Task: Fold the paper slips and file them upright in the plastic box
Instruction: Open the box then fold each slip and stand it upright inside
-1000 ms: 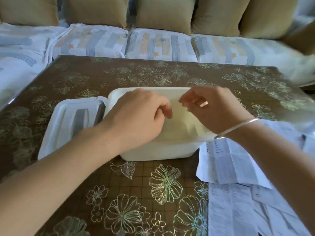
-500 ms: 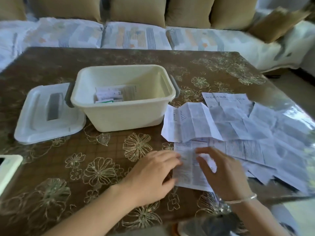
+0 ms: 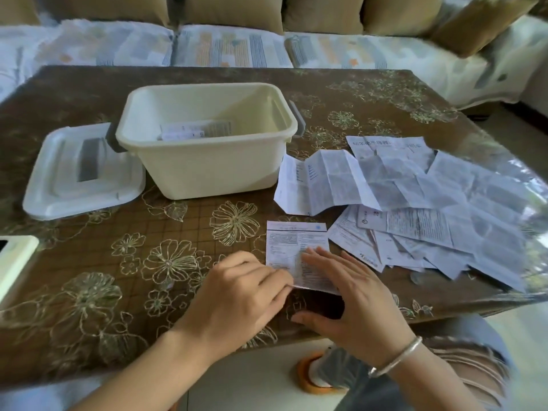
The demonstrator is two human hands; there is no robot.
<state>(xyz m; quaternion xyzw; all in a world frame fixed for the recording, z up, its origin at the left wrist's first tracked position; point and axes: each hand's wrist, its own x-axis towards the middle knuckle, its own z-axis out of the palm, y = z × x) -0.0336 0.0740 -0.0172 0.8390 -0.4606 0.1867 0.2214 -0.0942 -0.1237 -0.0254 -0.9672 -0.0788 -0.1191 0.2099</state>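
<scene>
Near the front edge of the bench (image 3: 112, 292), our left grip (image 3: 237, 295) pinches the near left corner of the paper slip (image 3: 293, 241) with curled fingers. Our right grip (image 3: 353, 301) lies flat on it, fingers straight. The plastic box (image 3: 213, 170) stands toward the back left.

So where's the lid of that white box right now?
In the head view, the lid lies flat on the table at the left, right beside the plastic box on its left side.
</scene>
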